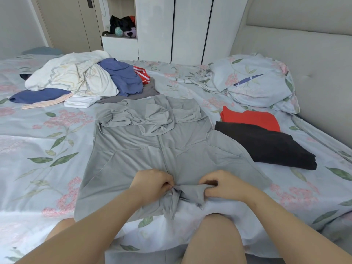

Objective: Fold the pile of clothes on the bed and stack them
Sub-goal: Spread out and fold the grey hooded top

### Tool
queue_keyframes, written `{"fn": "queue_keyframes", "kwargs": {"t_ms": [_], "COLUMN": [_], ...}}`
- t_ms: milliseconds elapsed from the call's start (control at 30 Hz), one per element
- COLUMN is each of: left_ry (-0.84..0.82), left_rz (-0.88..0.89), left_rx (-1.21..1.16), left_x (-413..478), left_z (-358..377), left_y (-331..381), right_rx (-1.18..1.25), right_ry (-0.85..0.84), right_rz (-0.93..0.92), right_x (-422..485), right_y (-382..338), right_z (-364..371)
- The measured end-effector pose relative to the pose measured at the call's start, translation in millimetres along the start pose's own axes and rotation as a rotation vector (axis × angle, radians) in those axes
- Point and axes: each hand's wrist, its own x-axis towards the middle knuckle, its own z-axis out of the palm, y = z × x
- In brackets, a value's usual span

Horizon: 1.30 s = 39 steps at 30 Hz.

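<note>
Floral-sheeted bed [57, 141] carries a soft grey garment [152, 149] spread lengthwise away from the person, whose left hand [152, 184] and right hand [224, 186] each pinch its bunched near hem, the unfolded clothes pile [82, 79] beyond, far left.

Left hand [152, 184] and right hand [222, 186]: fingertips are lying buried in the bunched hem of the grey garment [133, 155]. Red garment [251, 119]: its near edge is hiding under the black folded garment [266, 147]. Shelf clutter [123, 25]: sitting too far off to identify.
</note>
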Motion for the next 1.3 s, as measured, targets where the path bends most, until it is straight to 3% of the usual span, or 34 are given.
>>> {"fn": "queue_keyframes", "kwargs": {"t_ms": [100,200,433,667,800,967,1033,1133,1233,1300], "left_ry": [-0.062,-0.142,-0.054,0.01,0.039,0.237,0.26,0.152,-0.004,0.008], "left_rz": [0.007,0.118,0.101,-0.205,-0.432,-0.625,-0.583,-0.44,-0.266,-0.24], "left_rx": [-0.08,0.013,-0.063,-0.222,-0.42,-0.403,-0.517,-0.656,-0.269,-0.135], "left_x": [-7,-17,-8,5,21,30,27,12,3,3], "left_z": [0,4,6,7,4,-8,-6,3,13,19], "left_y": [-4,-7,-19,-19,-20,-17,-12,-3,-6,-5], "right_rx": [0.019,-0.15,-0.244,-0.402,-0.207,-0.261,-0.401,-0.532,-0.637,-0.645], "right_ry": [0.081,0.063,-0.016,-0.03,-0.012,0.09,0.128,0.16,0.23,0.296], "right_rz": [0.021,-0.001,-0.071,-0.114,0.016,0.099,0.095,0.074,0.006,-0.111], "right_x": [9,15,7,17,29,64,78,88,85,78], "right_y": [-3,-3,4,-4,-13,-36,-40,-36,-23,-16], "right_z": [1,14,13,13,-2,-16,-3,22,30,29]}}
